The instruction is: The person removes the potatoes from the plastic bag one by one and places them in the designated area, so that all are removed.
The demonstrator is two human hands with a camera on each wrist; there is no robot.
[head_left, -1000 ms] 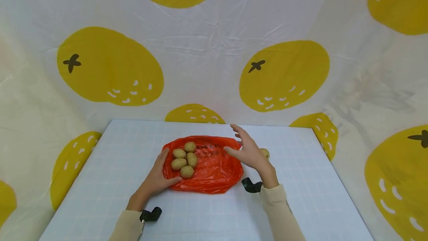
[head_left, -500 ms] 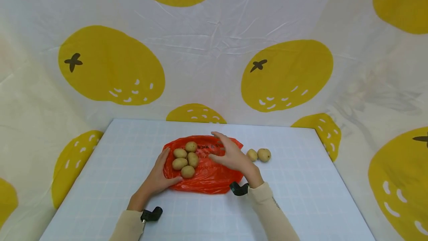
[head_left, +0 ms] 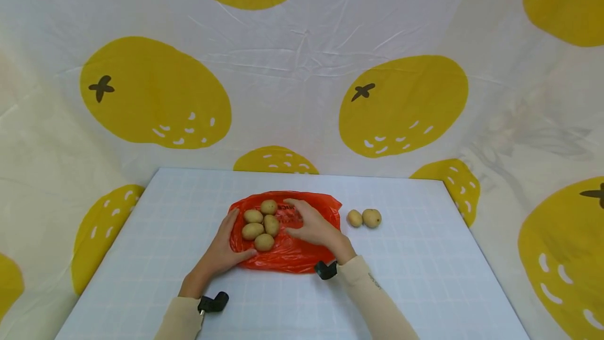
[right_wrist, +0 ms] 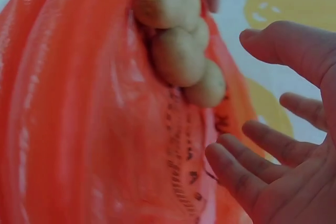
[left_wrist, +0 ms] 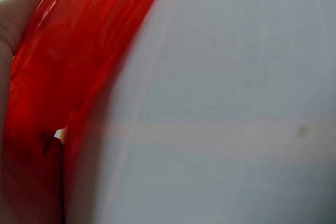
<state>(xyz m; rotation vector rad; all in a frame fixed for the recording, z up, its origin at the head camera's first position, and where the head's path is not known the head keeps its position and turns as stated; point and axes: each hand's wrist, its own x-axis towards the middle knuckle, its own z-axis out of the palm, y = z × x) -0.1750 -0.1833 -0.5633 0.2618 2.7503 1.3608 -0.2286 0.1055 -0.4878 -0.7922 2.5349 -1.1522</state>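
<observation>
A red plastic bag point(head_left: 302, 251) with dark printing lies spread on the table. Several potatoes point(head_left: 253, 231) sit in a cluster on its left half. My left hand point(head_left: 222, 248) rests against the bag's left edge, thumb and fingers spread around the potatoes' side. In the left wrist view, red plastic lies beside the thumb; most fingers are hidden. My right hand point(head_left: 313, 227) hovers over the bag's right half, just right of the potatoes, fingers parted and holding nothing. The right wrist view shows the hand point(right_wrist: 283, 135) apart from the potatoes point(right_wrist: 178, 56).
To the right of the bag, a small potato point(head_left: 354, 218) and a larger potato point(head_left: 371, 218) lie side by side on the pale checked table point(head_left: 424, 266). A white curtain point(head_left: 292, 93) with yellow fruit prints surrounds the table's back and sides.
My right hand has moved left from the bag's right edge to near the potato cluster, uncovering the two potatoes on the right. The left hand has stayed in place.
</observation>
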